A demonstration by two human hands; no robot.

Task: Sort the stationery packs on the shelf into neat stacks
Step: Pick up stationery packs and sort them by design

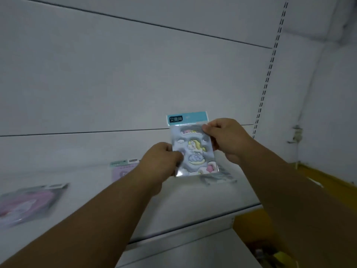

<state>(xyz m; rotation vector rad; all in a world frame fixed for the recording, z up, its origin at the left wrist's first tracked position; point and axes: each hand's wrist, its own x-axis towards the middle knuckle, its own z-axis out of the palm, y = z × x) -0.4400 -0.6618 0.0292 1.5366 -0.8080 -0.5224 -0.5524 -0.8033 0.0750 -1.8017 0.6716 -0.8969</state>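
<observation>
Nearest to the camera, two bare forearms reach forward over the white shelf (193,200), and both hands hold one sticker pack (193,149) in the air above it. The left hand (160,161) pinches the lower left edge of the pack, with its fingers curled round that edge. The right hand (226,138) pinches the upper right edge, thumb on the front side. The pack stands almost upright, with its long axis vertical and only a little tilted; its blue header card (186,118) points up and its printed front, with a cartoon unicorn, faces the camera. Below and just to the right of the held pack, a small grey pile of packs (222,177) lies flat on the shelf. To the left of the held pack, partly hidden behind the left wrist, a purple pack (121,170) lies flat, its header towards the back wall. Far to the left of the held pack, a blurred pink pack (29,202) lies on the shelf. Behind the held pack stands the white back panel (135,84), and to the right of it a slotted upright strip (270,70).
</observation>
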